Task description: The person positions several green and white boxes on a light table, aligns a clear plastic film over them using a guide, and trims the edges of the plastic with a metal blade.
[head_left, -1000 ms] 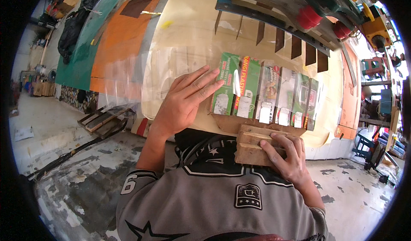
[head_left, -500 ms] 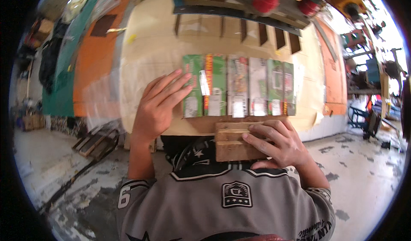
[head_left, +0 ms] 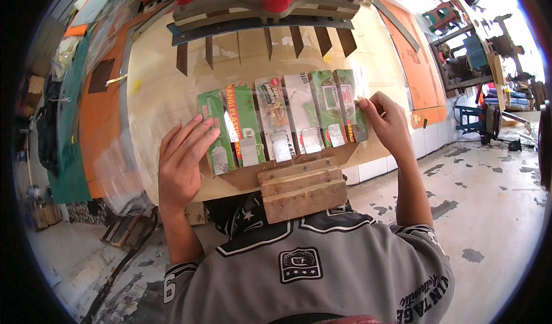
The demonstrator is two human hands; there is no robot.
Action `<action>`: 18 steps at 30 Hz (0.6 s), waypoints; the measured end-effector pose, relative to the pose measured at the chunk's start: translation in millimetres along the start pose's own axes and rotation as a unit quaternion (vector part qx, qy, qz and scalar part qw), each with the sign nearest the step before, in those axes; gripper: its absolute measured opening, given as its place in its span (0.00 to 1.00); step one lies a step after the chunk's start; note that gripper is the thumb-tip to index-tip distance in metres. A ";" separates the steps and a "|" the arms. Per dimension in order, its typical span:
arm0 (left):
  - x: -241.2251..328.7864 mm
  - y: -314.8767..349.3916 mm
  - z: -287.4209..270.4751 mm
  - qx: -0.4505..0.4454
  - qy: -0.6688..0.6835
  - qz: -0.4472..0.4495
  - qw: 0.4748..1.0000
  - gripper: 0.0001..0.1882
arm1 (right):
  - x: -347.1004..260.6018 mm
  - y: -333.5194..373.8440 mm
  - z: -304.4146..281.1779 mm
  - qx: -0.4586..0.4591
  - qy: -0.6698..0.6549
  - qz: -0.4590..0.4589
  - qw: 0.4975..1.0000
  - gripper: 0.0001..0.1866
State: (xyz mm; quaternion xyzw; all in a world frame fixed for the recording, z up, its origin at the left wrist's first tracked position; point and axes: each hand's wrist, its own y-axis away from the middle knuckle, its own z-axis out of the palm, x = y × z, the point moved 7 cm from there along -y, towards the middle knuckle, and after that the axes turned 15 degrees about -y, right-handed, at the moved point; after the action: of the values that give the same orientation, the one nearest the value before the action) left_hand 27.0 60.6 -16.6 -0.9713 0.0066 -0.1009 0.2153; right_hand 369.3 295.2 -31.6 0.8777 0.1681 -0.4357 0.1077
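The step in hand looks to be steadying and squaring a row of six printed strips [head_left: 273, 116], which lie side by side on the pale surface [head_left: 155, 74], between a stepped wooden block [head_left: 305, 196] and a dark bar [head_left: 264, 29] with thin blades [head_left: 268, 43] hanging from it. The left hand [head_left: 183, 162] is spread fairly flat, fingers long and close together, fingertips resting at the leftmost strip [head_left: 214, 125]; it grips nothing. The right hand [head_left: 388, 123] is at the opposite end, thumb reaching to the edge of the rightmost strip [head_left: 348, 97], fingers partly curled; whether it pinches anything there I cannot tell. The wooden block sits at the near edge, touched by neither hand. In my judgement, the next move calls for light, even pressure from both ends, so the strips stay together without buckling or sliding, and fingers well clear of the blades.
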 end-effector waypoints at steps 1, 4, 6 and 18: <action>0.3 0.1 0.5 -0.001 -0.006 0.003 1.000 0.28 | 2.9 -0.9 1.7 -0.011 -0.011 0.014 1.000 0.28; 1.5 0.7 2.9 -0.004 -0.019 0.006 1.000 0.30 | 6.8 -2.3 5.1 -0.029 -0.047 0.014 0.998 0.27; 1.4 0.9 4.7 -0.006 -0.022 -0.003 1.000 0.31 | -1.8 -1.6 8.7 -0.036 -0.078 -0.003 0.996 0.25; -0.5 -2.9 7.7 -0.034 -0.007 -0.001 0.999 0.27 | -4.9 -6.9 15.5 -0.065 -0.037 0.001 0.997 0.26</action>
State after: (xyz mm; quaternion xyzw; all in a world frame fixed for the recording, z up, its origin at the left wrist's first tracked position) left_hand 28.0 66.4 -22.3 -0.9788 0.0073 -0.0943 0.1819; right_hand 352.6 295.3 -37.2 0.8522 0.1910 -0.4560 0.1712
